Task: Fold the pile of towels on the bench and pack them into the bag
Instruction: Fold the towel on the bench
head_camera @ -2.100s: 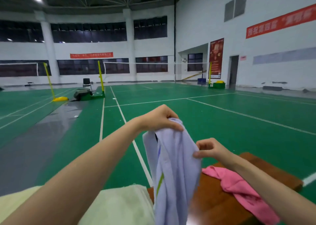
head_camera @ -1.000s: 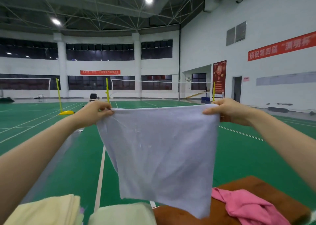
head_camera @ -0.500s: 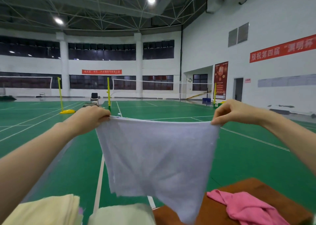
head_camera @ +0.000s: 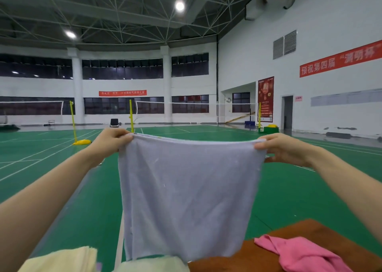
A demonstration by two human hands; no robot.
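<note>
A pale lavender towel (head_camera: 186,195) hangs spread out in the air in front of me, doubled over at its top edge. My left hand (head_camera: 111,142) pinches its upper left corner and my right hand (head_camera: 283,149) pinches its upper right corner. Its lower edge hangs just above the brown wooden bench (head_camera: 322,236). A crumpled pink towel (head_camera: 299,253) lies on the bench at the lower right. Folded pale yellow towels (head_camera: 62,259) and a pale green one (head_camera: 151,265) show at the bottom edge. The bag is not in view.
Green badminton courts with white lines stretch ahead. Yellow net posts (head_camera: 72,123) with nets stand in the distance, along with a dark chair (head_camera: 114,123). White walls carry red banners (head_camera: 339,58).
The bunched towel was opened out wide and lifted between both hands. Since half a second ago its top edge has doubled over and its lower edge hangs straighter.
</note>
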